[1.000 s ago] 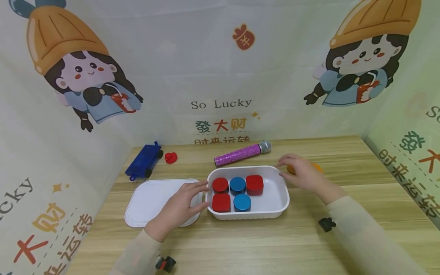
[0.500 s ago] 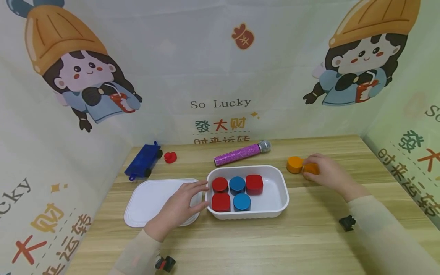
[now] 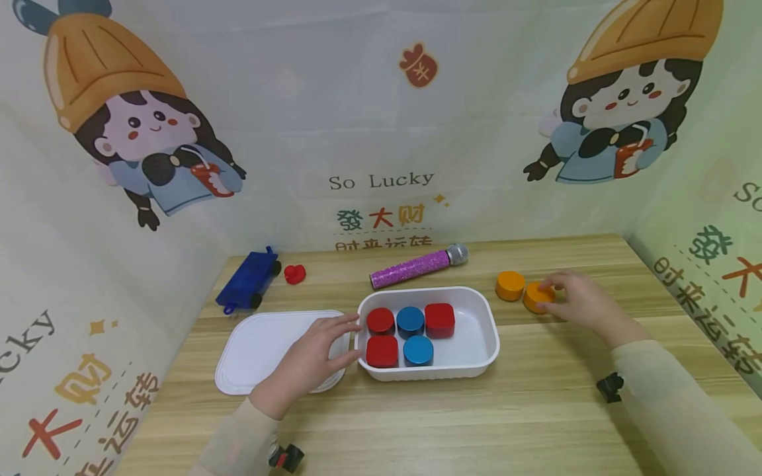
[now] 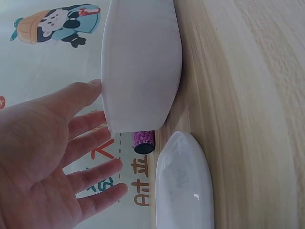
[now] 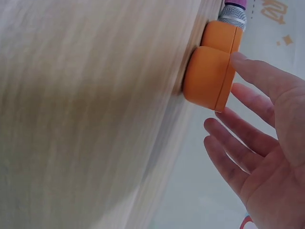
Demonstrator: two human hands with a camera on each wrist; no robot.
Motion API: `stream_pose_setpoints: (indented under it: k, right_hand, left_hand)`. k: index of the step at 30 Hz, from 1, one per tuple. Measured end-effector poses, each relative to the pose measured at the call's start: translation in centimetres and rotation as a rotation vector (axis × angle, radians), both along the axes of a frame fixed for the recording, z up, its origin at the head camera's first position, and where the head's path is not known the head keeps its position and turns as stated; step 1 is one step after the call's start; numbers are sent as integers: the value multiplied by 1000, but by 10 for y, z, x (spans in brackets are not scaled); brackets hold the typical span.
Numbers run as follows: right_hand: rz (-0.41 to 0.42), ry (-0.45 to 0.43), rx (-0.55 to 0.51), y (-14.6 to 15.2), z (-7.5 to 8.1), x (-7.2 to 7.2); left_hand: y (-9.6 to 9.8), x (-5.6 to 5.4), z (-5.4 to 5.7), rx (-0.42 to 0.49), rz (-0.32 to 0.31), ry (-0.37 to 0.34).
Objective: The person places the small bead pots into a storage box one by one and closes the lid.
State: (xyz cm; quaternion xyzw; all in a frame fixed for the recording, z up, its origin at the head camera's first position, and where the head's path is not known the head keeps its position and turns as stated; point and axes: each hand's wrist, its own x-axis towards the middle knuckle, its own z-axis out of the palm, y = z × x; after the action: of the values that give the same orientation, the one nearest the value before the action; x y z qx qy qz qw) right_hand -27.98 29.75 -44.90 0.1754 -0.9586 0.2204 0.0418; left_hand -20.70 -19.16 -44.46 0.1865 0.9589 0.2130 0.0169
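My left hand [image 3: 309, 354] rests its nearly straight fingertips at the left end of a white plastic container [image 3: 461, 373]. In the left wrist view, the thumb touches the container's rim and the other fingers are spread. Inside stand a round red box [image 3: 381, 320], two square red boxes [image 3: 440, 320] and two round blue boxes [image 3: 419, 350]. My right hand [image 3: 580, 301] is at the right side of a round orange box [image 3: 538, 297] on the table. In the right wrist view, its thumb tip meets the box's upper edge, with the fingers loosely extended behind.
Another round orange box [image 3: 510, 285] stands left of the touched one. A white lid [image 3: 262, 350] lies left of the container. Behind are a purple microphone [image 3: 417, 266], a small red object [image 3: 294, 274] and a blue wheeled toy [image 3: 250, 281]. A printed cloth encloses the table.
My right hand has moved right from the container's right end to the right-hand orange box, uncovering the other orange box. My left hand has stayed in place.
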Motion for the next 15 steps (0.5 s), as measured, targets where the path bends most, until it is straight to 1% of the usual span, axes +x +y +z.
stream_pose_setpoints:
  k: [8, 15]
  right_hand:
    - [-13, 18, -26, 1, -6, 1]
    - [-9, 30, -36, -2, 0, 9]
  left_hand:
    - [-1, 0, -1, 3, -1, 3]
    - [0, 0, 1, 6, 2, 3]
